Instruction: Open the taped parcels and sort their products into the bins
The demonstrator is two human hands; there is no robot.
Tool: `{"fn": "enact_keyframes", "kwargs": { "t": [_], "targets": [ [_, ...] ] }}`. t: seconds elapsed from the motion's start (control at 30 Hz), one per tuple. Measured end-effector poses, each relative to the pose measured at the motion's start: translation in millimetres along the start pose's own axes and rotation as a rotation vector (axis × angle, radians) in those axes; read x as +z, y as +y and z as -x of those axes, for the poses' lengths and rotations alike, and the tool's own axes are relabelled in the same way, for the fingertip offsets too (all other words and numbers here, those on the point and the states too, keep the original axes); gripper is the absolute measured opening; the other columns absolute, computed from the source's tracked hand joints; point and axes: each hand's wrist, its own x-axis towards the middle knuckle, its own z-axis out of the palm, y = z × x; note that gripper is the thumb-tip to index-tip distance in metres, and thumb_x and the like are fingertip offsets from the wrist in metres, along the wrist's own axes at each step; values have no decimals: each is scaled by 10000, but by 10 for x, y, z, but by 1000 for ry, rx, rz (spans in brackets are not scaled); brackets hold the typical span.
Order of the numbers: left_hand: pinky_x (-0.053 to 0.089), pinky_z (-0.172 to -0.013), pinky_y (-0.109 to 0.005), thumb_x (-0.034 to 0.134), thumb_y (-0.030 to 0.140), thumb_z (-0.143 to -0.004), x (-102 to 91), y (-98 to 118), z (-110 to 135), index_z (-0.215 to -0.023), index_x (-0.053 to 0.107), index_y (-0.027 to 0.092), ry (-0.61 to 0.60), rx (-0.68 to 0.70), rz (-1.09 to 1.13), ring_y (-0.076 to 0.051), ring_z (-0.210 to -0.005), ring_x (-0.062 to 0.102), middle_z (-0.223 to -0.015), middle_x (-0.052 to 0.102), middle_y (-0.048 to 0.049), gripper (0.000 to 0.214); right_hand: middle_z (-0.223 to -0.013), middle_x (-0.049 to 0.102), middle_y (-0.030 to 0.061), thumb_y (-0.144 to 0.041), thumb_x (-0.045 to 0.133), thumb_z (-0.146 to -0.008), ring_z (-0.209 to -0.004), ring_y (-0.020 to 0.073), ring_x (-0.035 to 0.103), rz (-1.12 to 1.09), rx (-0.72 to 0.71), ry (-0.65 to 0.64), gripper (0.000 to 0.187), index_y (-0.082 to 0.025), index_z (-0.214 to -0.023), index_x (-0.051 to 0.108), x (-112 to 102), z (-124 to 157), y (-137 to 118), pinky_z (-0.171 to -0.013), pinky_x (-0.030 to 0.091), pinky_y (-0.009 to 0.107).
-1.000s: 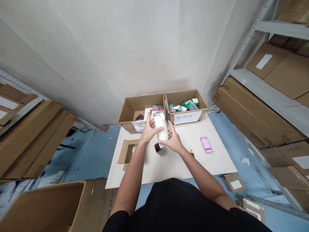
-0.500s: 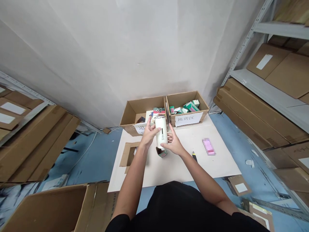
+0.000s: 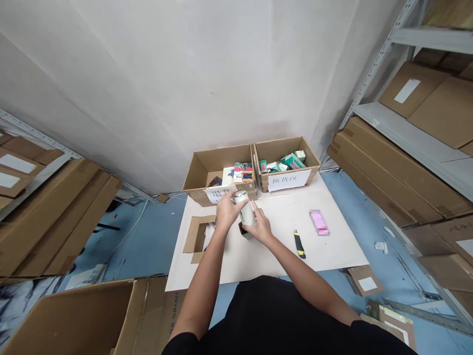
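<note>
A white tumbler (image 3: 247, 212) with a silvery rim is held tilted above the table, between both hands. My left hand (image 3: 226, 209) grips its upper part from the left. My right hand (image 3: 260, 226) is closed round its lower right side. Just under the tumbler stands a small open box (image 3: 245, 232), dark inside and partly hidden by the hands. To the left lies an opened cardboard carton (image 3: 191, 236) with pale wrapping in it, partly covered by my left forearm.
A black and yellow box cutter (image 3: 299, 245) and a blurred pink item (image 3: 319, 223) lie on the white table (image 3: 340, 246) to the right. At the back stand a left labelled bin (image 3: 199, 197) and a right labelled bin (image 3: 314, 172) holding small green boxes. Loaded shelves flank both sides.
The tumbler has come lower and tilted, its printed side turned mostly out of sight. Both hands moved with it, my left one shifting up to its top. The box cutter shows fully now.
</note>
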Motion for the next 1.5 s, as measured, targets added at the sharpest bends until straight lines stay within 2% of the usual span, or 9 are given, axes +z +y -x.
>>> {"fn": "enact_keyframes", "kwargs": {
  "t": [0.13, 0.23, 0.4, 0.53, 0.67, 0.9, 1.07, 1.27, 1.5],
  "targets": [
    [525, -943, -412, 872, 423, -714, 26, -404, 66, -1266, 675, 235, 66, -90, -91, -303, -1009, 702, -1112, 760, -93, 615, -1361, 576, 72, -272, 801, -730, -1209, 282, 621, -66, -35, -162, 1158, -370, -1698, 174, 268, 76, 440, -1015, 541, 436],
    [526, -928, -384, 852, 393, -702, -4, -660, 135, -1278, 672, 238, 100, -137, -107, -279, -1006, 703, -1177, 750, -91, 623, -1426, 565, 115, -237, 729, -776, -1226, 282, 631, -25, 97, -202, 1030, -292, -1685, 250, 447, 40, 716, -1024, 530, 429],
    [537, -916, -391, 797, 372, -734, 3, -864, 253, -1302, 671, 210, 36, -100, -87, -260, -982, 699, -1188, 723, -99, 604, -1477, 576, 201, -267, 740, -803, -1276, 343, 625, 208, 222, -271, 891, -149, -1620, 406, 791, -153, 879, -1044, 493, 407],
    [549, -909, -409, 792, 357, -746, 69, -974, 353, -1316, 674, 211, -5, -83, -91, -262, -967, 703, -1179, 704, -98, 600, -1298, 721, 175, -213, 695, -829, -1184, 327, 679, 272, 266, -247, 646, -155, -1465, 597, 928, -255, 962, -977, 489, 358],
    [572, -880, -390, 790, 349, -758, 133, -1075, 415, -1336, 668, 236, -13, -82, -44, -253, -988, 691, -1199, 696, -91, 602, -1044, 795, 108, -182, 493, -938, -1001, 267, 722, 211, 279, -191, 322, -189, -1106, 767, 888, -230, 1107, -877, 486, 302],
    [602, -811, -343, 787, 358, -787, 165, -1061, 395, -1362, 646, 258, -56, 21, 87, -212, -968, 680, -1252, 660, -77, 600, -826, 758, 72, -295, 460, -1004, -832, 238, 693, 155, 308, -142, 356, -210, -773, 716, 893, -145, 1178, -745, 448, 269],
    [604, -819, -365, 791, 282, -761, 197, -1039, 405, -1336, 655, 256, -87, 23, 40, -195, -867, 682, -1216, 674, -72, 592, -810, 747, 63, -349, 382, -1048, -819, 230, 671, 100, 307, -121, 443, -220, -744, 678, 937, -141, 1200, -740, 444, 278],
    [609, -841, -353, 777, 233, -772, 192, -1019, 518, -1345, 658, 282, -99, 53, 59, -235, -1033, 676, -1276, 677, -85, 588, -777, 722, 54, -243, 384, -999, -782, 215, 664, 122, 331, -57, 386, -235, -680, 600, 964, -161, 1235, -733, 437, 274],
    [618, -904, -378, 768, 260, -789, 232, -1199, 686, -1342, 646, 248, -76, 91, 50, -213, -998, 682, -1285, 682, -93, 567, -668, 662, 18, -237, 402, -961, -689, 197, 628, 72, 349, 44, 371, -246, -615, 532, 1014, -158, 1281, -651, 403, 263]
  ]
}}
